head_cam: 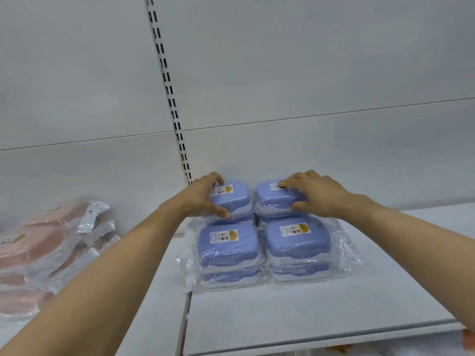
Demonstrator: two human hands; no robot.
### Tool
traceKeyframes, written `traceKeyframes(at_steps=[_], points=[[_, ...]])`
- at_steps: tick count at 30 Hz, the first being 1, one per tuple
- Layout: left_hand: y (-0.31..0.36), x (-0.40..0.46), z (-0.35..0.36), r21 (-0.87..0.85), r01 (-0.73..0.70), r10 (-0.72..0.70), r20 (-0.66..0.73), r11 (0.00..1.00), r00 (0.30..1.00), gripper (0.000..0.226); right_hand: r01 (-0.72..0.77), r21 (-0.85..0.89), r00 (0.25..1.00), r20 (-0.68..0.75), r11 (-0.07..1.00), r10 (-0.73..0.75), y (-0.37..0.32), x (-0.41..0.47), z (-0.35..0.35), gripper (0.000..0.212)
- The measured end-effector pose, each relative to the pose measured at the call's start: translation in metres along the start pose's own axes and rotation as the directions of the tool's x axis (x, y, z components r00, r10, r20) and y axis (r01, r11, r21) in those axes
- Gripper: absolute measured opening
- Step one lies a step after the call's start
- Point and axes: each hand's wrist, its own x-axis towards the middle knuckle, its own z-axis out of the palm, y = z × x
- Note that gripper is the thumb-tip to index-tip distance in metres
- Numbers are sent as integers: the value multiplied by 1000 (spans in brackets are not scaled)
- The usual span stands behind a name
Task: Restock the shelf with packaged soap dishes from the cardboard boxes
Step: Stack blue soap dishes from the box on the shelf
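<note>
Blue soap dishes in clear plastic wrap stand in stacks on the white shelf [308,309]. My left hand [203,199] grips the top blue dish of the back left stack [235,197], thumb on its near edge and fingers over its far edge. My right hand [316,194] holds the top dish of the back right stack [272,196] the same way. Two front stacks, the left [228,249] and the right [298,242], sit untouched just in front, each with a white and orange label on top. No cardboard box is in view.
A loose pile of pink soap dishes in clear bags [43,250] lies on the shelf at the left. A slotted upright [169,93] runs down the white back panel. Bare shelf stretches to the right and in front of the blue stacks.
</note>
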Motion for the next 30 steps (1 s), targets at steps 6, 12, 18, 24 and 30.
traceKeyframes(at_steps=[6, 12, 18, 24, 30], points=[[-1, 7, 7, 134, -31, 30, 7, 991, 1000, 79, -3, -77, 1000, -11, 997, 2, -3, 4, 4, 58], [13, -4, 9, 213, 37, -41, 13, 976, 999, 87, 8, 30, 995, -99, 1000, -5, -11, -8, 1, 60], [61, -54, 22, 211, 0, 67, -308, 977, 949, 79, 36, 141, 942, -335, 989, 13, -24, -66, -22, 54], [141, -149, 81, 212, -174, 264, -539, 962, 800, 70, 71, 144, 871, -491, 987, 9, -16, -173, -10, 51], [195, -235, 186, 189, -221, 280, -396, 957, 875, 68, 44, 170, 913, -407, 985, 29, 1, -299, 47, 56]])
